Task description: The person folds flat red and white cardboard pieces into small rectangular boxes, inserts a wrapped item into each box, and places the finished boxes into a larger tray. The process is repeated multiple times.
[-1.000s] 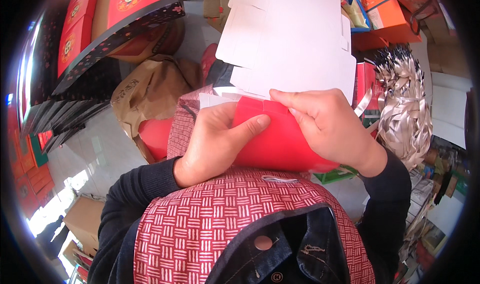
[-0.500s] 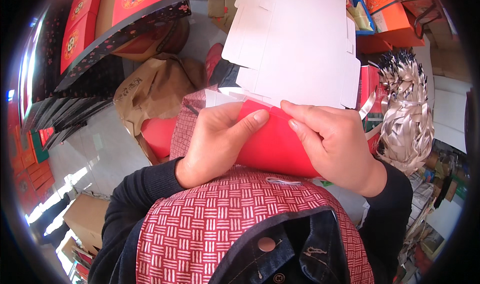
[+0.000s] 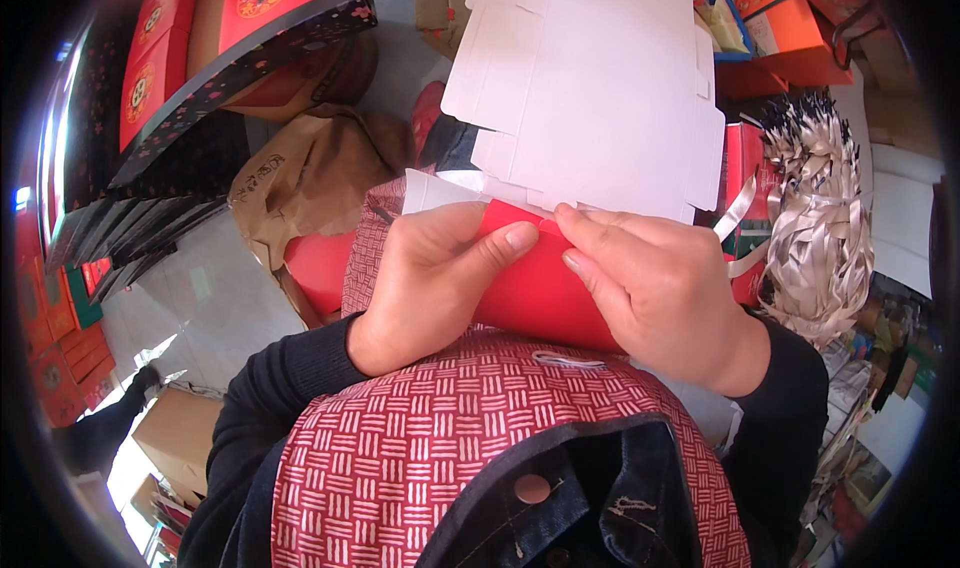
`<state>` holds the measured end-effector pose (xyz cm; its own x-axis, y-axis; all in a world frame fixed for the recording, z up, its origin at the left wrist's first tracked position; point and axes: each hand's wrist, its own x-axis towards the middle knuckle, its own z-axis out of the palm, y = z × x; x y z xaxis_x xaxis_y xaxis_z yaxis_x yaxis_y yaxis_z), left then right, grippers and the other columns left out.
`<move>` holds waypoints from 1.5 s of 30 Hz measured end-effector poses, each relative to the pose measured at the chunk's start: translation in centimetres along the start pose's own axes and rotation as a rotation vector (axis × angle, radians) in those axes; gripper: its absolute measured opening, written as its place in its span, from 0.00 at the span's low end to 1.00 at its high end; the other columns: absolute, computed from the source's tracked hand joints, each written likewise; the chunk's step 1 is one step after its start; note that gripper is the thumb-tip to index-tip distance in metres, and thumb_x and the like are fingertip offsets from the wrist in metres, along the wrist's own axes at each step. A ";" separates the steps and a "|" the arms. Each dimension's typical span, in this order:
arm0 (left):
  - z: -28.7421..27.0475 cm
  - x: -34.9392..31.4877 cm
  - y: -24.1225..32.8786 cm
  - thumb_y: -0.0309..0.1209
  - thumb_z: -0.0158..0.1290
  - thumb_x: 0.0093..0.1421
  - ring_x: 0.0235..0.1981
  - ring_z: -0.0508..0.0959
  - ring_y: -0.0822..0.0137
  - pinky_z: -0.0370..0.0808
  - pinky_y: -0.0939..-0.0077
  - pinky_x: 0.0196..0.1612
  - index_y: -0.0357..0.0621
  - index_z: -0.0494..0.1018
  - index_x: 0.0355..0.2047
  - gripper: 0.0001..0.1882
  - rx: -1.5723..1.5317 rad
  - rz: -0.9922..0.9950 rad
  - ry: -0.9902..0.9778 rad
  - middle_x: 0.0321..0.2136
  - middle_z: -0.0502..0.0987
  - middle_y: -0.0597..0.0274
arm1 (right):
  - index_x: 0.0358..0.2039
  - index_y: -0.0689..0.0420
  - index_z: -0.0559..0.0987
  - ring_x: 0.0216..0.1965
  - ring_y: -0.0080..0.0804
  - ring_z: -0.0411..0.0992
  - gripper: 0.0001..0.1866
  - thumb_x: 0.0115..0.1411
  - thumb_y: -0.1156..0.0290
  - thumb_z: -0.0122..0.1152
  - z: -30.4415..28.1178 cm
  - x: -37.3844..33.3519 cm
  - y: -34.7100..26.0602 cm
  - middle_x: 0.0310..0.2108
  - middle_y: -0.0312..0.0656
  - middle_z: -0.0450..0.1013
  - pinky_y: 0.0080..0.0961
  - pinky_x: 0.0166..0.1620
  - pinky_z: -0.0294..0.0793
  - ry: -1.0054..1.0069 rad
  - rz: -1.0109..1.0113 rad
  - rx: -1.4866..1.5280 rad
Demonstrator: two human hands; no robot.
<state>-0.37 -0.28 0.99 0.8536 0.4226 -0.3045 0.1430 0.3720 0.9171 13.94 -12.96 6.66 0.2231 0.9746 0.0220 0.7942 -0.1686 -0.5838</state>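
A red cardboard box piece, white on its inner side, rests against my apron between both hands. My left hand grips its left part, the thumb pressing on the red face near a folded top edge. With thumb and fingers pinched, my right hand holds the same top edge just to the right of the left thumb. The fingers behind the card are hidden. Beyond the hands lie flat white box blanks with cut flaps, their near edge close to my fingertips.
A bundle of beige ribbons with black ends stands at the right. On the left are a brown paper bag with red card inside and red boxes in a dark flowered tray. A cardboard carton sits at the lower left.
My right hand has slid slightly left along the folded edge, closer to my left thumb. The left hand keeps its grip. A dark leg at the far lower left has shifted.
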 end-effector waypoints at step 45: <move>5.4 3.2 -1.2 0.30 0.58 0.59 0.38 0.78 0.65 0.73 0.71 0.44 0.33 0.73 0.41 0.14 0.505 0.208 -0.330 0.36 0.77 0.55 | 0.52 0.66 0.70 0.38 0.59 0.75 0.20 0.59 0.76 0.42 7.5 -2.6 6.4 0.33 0.63 0.74 0.41 0.42 0.74 0.750 0.412 0.757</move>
<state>4.90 -3.78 0.29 0.9869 0.1369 -0.0858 0.1075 -0.1600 0.9812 14.24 -15.47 -3.19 0.8710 0.4890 0.0465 0.0949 -0.0747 -0.9927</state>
